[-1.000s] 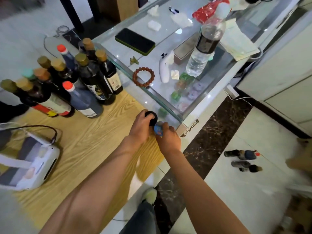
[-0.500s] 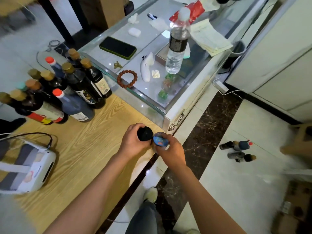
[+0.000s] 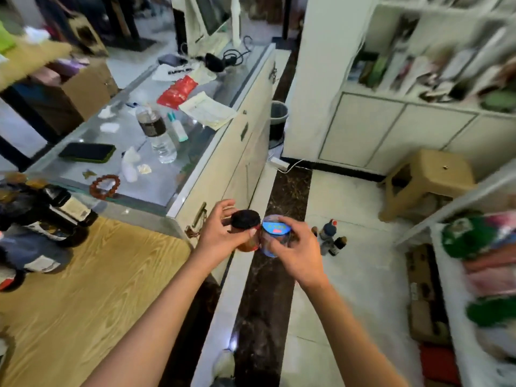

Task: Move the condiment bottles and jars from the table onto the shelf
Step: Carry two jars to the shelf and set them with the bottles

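My left hand (image 3: 223, 233) grips a jar with a black lid (image 3: 245, 220) and reddish contents. My right hand (image 3: 296, 250) grips a jar with a blue lid (image 3: 275, 229). Both jars are held side by side in the air, past the right edge of the wooden table (image 3: 92, 289), above the floor. Several dark condiment bottles (image 3: 42, 216) stand on the table at the far left, blurred. A few small bottles (image 3: 329, 238) stand on the white floor just right of my hands. A white shelf (image 3: 474, 191) with coloured packages is at the right.
A glass-topped counter (image 3: 156, 185) behind the table carries a phone (image 3: 88, 152), a water bottle (image 3: 156, 135), a bead bracelet (image 3: 104, 186) and papers. A tan plastic stool (image 3: 427, 177) stands by white cabinets (image 3: 391, 129). A bin (image 3: 278, 115) sits in the corner.
The view has swung right, away from the table toward the floor and shelf. Both hands have carried the two jars off the table edge and out over the floor.
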{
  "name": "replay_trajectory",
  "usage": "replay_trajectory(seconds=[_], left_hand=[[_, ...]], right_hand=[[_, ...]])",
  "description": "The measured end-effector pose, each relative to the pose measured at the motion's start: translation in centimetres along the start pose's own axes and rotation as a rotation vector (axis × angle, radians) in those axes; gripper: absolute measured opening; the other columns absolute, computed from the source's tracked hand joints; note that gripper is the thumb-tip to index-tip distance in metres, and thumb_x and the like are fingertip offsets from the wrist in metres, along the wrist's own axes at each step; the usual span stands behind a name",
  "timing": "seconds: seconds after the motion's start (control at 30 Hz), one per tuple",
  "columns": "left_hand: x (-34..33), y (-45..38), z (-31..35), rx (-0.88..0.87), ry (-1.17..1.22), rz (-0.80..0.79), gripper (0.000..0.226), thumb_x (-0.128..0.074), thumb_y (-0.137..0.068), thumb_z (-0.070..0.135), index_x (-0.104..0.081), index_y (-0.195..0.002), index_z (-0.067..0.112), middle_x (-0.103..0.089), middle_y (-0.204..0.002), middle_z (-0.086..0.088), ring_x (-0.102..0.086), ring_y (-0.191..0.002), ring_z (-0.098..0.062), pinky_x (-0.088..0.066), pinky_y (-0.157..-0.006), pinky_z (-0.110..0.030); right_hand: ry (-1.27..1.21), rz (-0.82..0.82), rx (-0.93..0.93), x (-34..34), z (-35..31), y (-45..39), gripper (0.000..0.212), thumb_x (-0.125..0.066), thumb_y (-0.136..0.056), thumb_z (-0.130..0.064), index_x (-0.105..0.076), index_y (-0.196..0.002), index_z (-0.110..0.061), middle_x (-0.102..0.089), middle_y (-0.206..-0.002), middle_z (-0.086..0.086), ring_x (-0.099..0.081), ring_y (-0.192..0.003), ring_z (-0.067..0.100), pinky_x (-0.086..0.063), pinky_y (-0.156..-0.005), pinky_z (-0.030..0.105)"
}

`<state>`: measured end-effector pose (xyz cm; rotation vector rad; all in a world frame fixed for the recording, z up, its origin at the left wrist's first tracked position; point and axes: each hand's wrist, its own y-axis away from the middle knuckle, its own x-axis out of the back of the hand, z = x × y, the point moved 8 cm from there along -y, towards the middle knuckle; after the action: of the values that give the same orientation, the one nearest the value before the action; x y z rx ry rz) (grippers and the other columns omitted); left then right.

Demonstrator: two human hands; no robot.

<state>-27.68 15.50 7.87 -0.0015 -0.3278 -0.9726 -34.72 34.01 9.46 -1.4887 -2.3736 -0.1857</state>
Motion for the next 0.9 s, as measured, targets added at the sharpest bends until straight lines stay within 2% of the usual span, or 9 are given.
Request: replay_trajectory(seconds=[0.07,0.13,0.2,0.33,0.43,0.57,0.67,0.83,0.9], left_hand=[[-4.2,0.4,4.2,-0.058,0.014,-0.060,0.076,-0.087,-0.064,0.004,-0.047,-0.126,0.025,-0.060,-0.114,0.007,-0.058,-0.104,-0.005,-0.044,-0.077,-0.006],[-9.2,1.3,8.9,-0.129,0.036,-0.133,0.074,-0.085,-0.066,0.002,-0.047,-0.125,0.025,-0.061,-0.113,0.007,-0.059,-0.101,-0.002,-0.046,-0.078,-0.006],[-14.2,2.3,13.2,-0.203,0.054,-0.204,0.073,-0.085,-0.066,0.002,-0.046,-0.123,0.026,-0.062,-0.114,0.005,-0.060,-0.104,-0.003,-0.048,-0.084,-0.010],[-25.1,5.6,21.5,-0.335,0.073,-0.334,0.074,-0.087,-0.065,0.010,-0.046,-0.124,0.029,-0.065,-0.114,0.005,-0.062,-0.101,0.002,-0.049,-0.083,-0.012],[-32.4,8.7,27.3,-0.424,0.098,-0.437,0.078,-0.088,-0.066,0.014,-0.046,-0.131,0.024,-0.066,-0.117,0.003,-0.062,-0.100,0.004,-0.051,-0.084,-0.015],[-41.1,13.6,34.0,-0.525,0.164,-0.549,0.077,-0.087,-0.068,0.014,-0.045,-0.133,0.022,-0.063,-0.123,-0.003,-0.061,-0.109,-0.008,-0.052,-0.093,-0.029],[-47.1,17.5,38.0,-0.585,0.205,-0.646,0.075,-0.087,-0.067,0.017,-0.047,-0.130,0.024,-0.063,-0.122,0.000,-0.061,-0.106,-0.002,-0.053,-0.086,-0.020],[-56.0,22.8,43.7,-0.674,0.270,-0.796,0.073,-0.086,-0.070,0.019,-0.047,-0.131,0.021,-0.062,-0.124,0.001,-0.060,-0.113,-0.008,-0.054,-0.090,-0.028],[-59.1,24.8,45.8,-0.710,0.281,-0.859,0.071,-0.085,-0.071,0.020,-0.046,-0.131,0.021,-0.060,-0.125,0.001,-0.061,-0.111,-0.011,-0.055,-0.084,-0.021]], right_hand=[[-0.010,0.103,0.020,5.7,-0.6,0.6,0.041,-0.083,-0.075,-0.030,-0.064,-0.102,-0.054,-0.064,-0.104,-0.017,-0.062,-0.100,-0.001,-0.054,-0.088,0.024],[-0.014,0.208,0.055,12.2,-1.3,1.5,0.043,-0.083,-0.075,-0.024,-0.064,-0.096,-0.056,-0.063,-0.101,-0.017,-0.061,-0.095,-0.005,-0.051,-0.083,0.016],[0.010,0.305,0.080,18.4,-1.8,2.3,0.043,-0.082,-0.076,-0.021,-0.065,-0.097,-0.054,-0.063,-0.100,-0.016,-0.059,-0.092,-0.005,-0.047,-0.081,0.013],[0.022,0.489,0.089,31.6,-1.8,5.3,0.045,-0.079,-0.075,-0.032,-0.067,-0.118,-0.025,-0.064,-0.106,-0.006,-0.061,-0.098,-0.002,-0.046,-0.083,0.011],[0.046,0.614,0.096,40.4,-2.6,8.2,0.044,-0.081,-0.076,-0.030,-0.067,-0.118,-0.026,-0.064,-0.108,-0.003,-0.061,-0.098,-0.004,-0.046,-0.087,0.011],[0.118,0.795,0.112,50.6,-3.5,12.5,0.046,-0.079,-0.074,-0.039,-0.066,-0.117,-0.034,-0.063,-0.109,-0.006,-0.063,-0.103,0.007,-0.053,-0.094,0.033],[0.133,0.959,0.133,57.3,-4.2,16.3,0.043,-0.079,-0.072,-0.042,-0.065,-0.112,-0.043,-0.062,-0.106,-0.008,-0.065,-0.100,0.009,-0.055,-0.091,0.039],[0.236,1.167,0.104,66.3,-5.6,21.6,0.042,-0.082,-0.076,-0.030,-0.069,-0.116,-0.026,-0.062,-0.102,-0.004,-0.064,-0.091,0.006,-0.057,-0.085,0.035],[0.269,1.234,0.096,69.3,-5.9,23.4,0.043,-0.082,-0.076,-0.032,-0.069,-0.117,-0.025,-0.061,-0.100,-0.005,-0.064,-0.088,0.007,-0.058,-0.082,0.036]])
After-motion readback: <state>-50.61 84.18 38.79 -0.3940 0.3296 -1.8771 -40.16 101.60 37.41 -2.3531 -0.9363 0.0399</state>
